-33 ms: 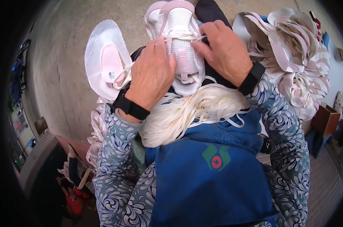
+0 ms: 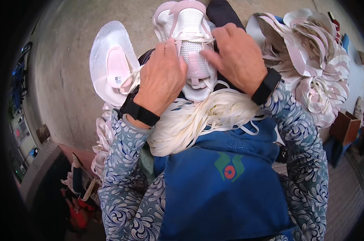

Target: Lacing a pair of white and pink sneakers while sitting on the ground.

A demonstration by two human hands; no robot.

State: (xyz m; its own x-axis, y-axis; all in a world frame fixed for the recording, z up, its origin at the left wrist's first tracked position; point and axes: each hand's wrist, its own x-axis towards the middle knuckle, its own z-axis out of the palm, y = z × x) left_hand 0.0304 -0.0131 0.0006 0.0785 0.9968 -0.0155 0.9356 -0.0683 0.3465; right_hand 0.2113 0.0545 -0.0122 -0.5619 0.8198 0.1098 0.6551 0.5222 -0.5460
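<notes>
A white mesh and pale pink shoe upper [image 2: 193, 64] lies in front of me, its heel end toward me. A cream shoelace [image 2: 196, 37] crosses its throat. My left hand [image 2: 162, 76] is closed on the upper's left edge, fingertips by the lace. On the other side my right hand [image 2: 237, 58] has its fingers curled at the lace's right end, with the thumb held apart over the upper's right edge; the exact grip is partly hidden. Across my lap, on the blue apron [image 2: 226, 201], rests a thick bundle of loose cream laces [image 2: 206, 114].
Left of the upper is a white piece with a pink insole [image 2: 117, 66] and a lace. More white and pink uppers [image 2: 310, 52] are heaped at the right, others [image 2: 103, 144] below left. A brown box-like object [image 2: 344, 126] stands far right. Concrete floor [image 2: 69, 60] spreads beyond.
My right hand has shifted slightly, its thumb moving a little left over the upper. The left hand and the upper have hardly moved.
</notes>
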